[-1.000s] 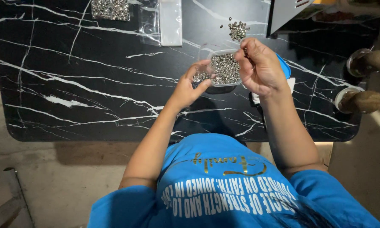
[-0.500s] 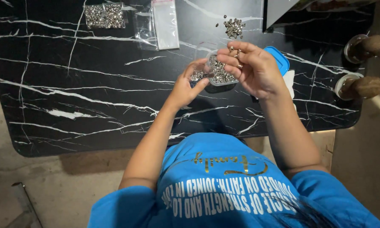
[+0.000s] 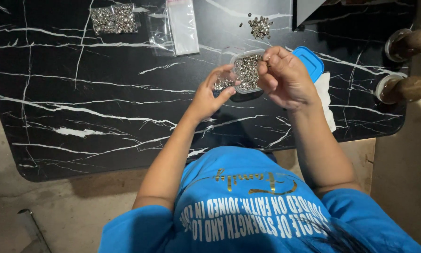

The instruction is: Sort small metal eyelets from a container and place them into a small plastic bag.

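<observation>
In front of me lies the black marble-patterned tabletop [image 3: 103, 117] with white veins. At its far left sits a clear bag full of small silvery metal pieces [image 3: 113, 19], and just right of it an empty clear plastic zip bag [image 3: 183, 26]. At the right edge stand two round brown wooden knobs [image 3: 407, 65]. Below is the bare concrete floor [image 3: 56, 211].

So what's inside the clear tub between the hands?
The clear tub is filled with small silvery metal pieces. The left hand grips its near-left corner, and the right hand covers its right edge, so that part is hidden.
</observation>
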